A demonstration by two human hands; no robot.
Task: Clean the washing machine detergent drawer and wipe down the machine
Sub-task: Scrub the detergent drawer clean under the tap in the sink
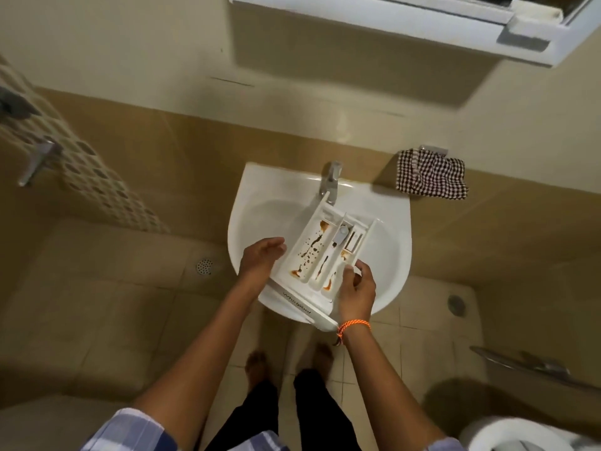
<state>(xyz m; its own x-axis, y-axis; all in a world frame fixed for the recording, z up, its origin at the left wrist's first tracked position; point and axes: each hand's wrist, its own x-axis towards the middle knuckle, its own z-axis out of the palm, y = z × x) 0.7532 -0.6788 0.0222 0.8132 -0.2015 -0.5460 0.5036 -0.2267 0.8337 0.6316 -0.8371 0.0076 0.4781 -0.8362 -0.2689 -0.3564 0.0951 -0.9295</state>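
A white detergent drawer (320,252) lies tilted across the white sink (260,203), its far end under the chrome tap (330,177). Brown stains streak its compartments, and a grey cap sits in the middle one. My left hand (261,255) rests against the drawer's left side wall, fingers loosely curled. My right hand (356,284), with an orange cord at the wrist, grips the drawer's near right corner by the front panel.
A black-and-white checked cloth (431,174) hangs on the tiled wall to the right of the sink. A toilet rim (507,434) shows at the bottom right. A floor drain (205,266) lies left of the sink. A cabinet (406,24) hangs overhead.
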